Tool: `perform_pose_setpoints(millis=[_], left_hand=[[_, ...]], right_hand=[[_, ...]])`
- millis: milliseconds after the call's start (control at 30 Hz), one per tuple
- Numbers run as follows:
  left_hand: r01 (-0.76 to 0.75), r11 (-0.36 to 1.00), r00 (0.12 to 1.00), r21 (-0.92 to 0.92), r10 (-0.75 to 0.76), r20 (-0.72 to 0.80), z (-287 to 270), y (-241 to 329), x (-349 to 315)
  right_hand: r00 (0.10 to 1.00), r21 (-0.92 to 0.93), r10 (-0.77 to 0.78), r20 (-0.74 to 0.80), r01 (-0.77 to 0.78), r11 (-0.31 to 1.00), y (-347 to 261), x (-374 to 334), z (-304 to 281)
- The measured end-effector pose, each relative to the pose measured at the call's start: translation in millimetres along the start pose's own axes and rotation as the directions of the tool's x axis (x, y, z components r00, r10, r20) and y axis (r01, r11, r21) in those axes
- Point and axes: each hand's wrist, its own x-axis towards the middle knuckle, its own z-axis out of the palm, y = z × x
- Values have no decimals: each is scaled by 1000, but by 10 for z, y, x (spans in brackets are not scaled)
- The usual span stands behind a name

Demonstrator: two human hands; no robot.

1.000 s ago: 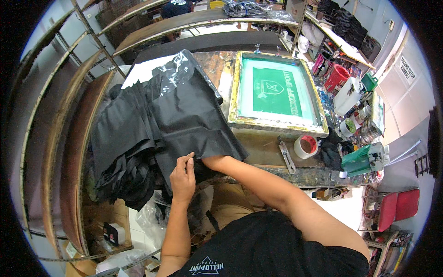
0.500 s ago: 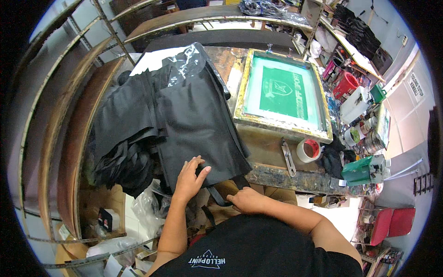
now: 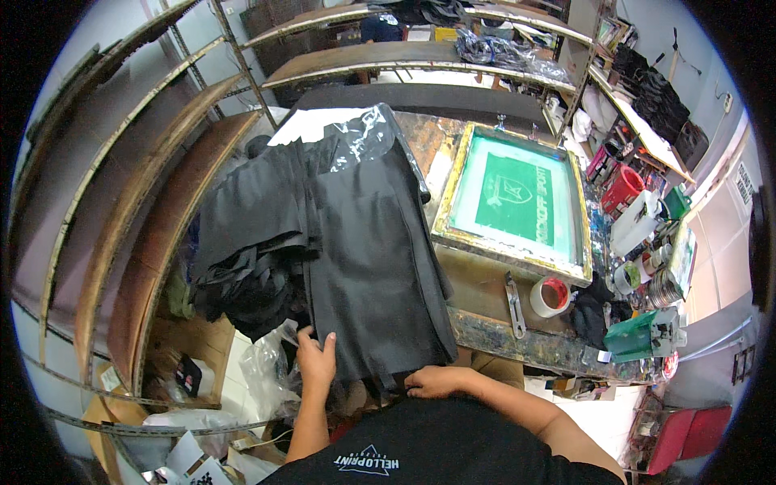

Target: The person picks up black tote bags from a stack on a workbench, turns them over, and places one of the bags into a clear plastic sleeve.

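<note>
Bag, black (image 3: pixel 376 267), lies flat mid-frame; left hand (image 3: pixel 317 362), thumb and fingers apart, has shifted off its face to the lower-left edge; right hand (image 3: pixel 436 382) curled at bottom edge, grip can't be told; face uncovered now, straightening seems further along

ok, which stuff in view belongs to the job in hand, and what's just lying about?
Likely the job:
- black fabric bag, left hand and right hand at its near end
- black fabric pile beside it

Apparently lying about:
- metal tool
- white tub
- red bucket

Framed screen: untouched, unclear.
</note>
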Motion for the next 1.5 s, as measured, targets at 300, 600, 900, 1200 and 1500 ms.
perform_pose_setpoints(millis=[300, 600, 900, 1200, 1500], left_hand=[[-532, 826, 749, -187, 562, 352, -286, 1261, -365], [-567, 661, 471, -492, 750, 464, -611, 1865, -434], [-618, 670, 785, -410, 501, -365, -1702, 1691, 435], [-311, 619, 943, -721, 106, -316, -2698, 772, 2549], [-95, 547, 981, -832, -89, -171, -2577, -793, 3252]], right_hand=[[998, -70, -8, 67, 13, 997, -47, 6, -21], [993, -104, 65, -103, -76, 992, -390, -246, -144], [742, -406, -335, -581, 93, 909, -968, -147, -424], [464, -641, -624, -628, 146, 753, -1339, 31, -996], [709, -346, -416, -569, 253, 904, -917, 0, -729]])
